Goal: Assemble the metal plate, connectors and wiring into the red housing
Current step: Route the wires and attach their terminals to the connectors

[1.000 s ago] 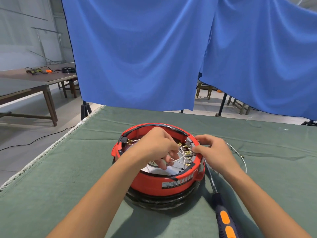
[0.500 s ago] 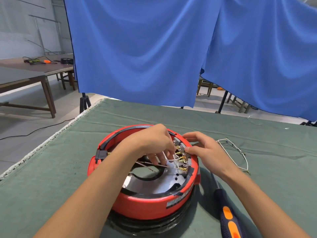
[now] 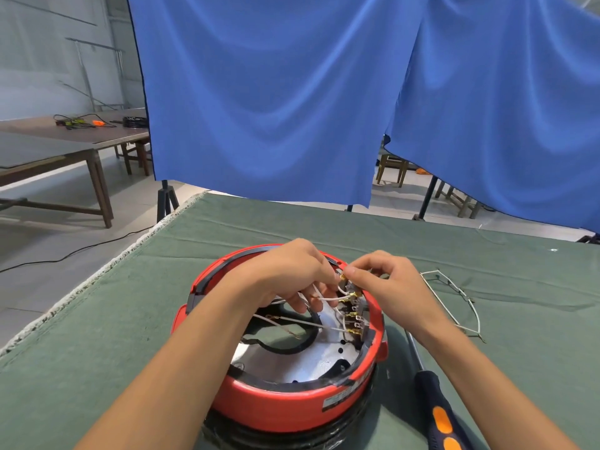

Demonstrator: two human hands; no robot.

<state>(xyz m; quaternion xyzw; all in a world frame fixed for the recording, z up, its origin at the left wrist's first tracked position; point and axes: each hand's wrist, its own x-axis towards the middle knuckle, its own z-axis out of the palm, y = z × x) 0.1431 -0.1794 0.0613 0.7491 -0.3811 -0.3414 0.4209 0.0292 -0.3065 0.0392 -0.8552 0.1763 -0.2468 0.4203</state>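
Head view, round red housing (image 3: pixel 276 404), shiny metal plate (image 3: pixel 292 365), thin white wires (image 3: pixel 328 298)

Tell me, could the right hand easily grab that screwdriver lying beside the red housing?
Probably yes: the screwdriver lies uncovered just below the right hand, though that hand is pinching a connector now.

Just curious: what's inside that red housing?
Inside the red housing: a metal plate, white wires and brass connectors. Both hands cover its far part.

Screwdriver (image 3: pixel 435 404) right of housing (image 3: pixel 279 404)
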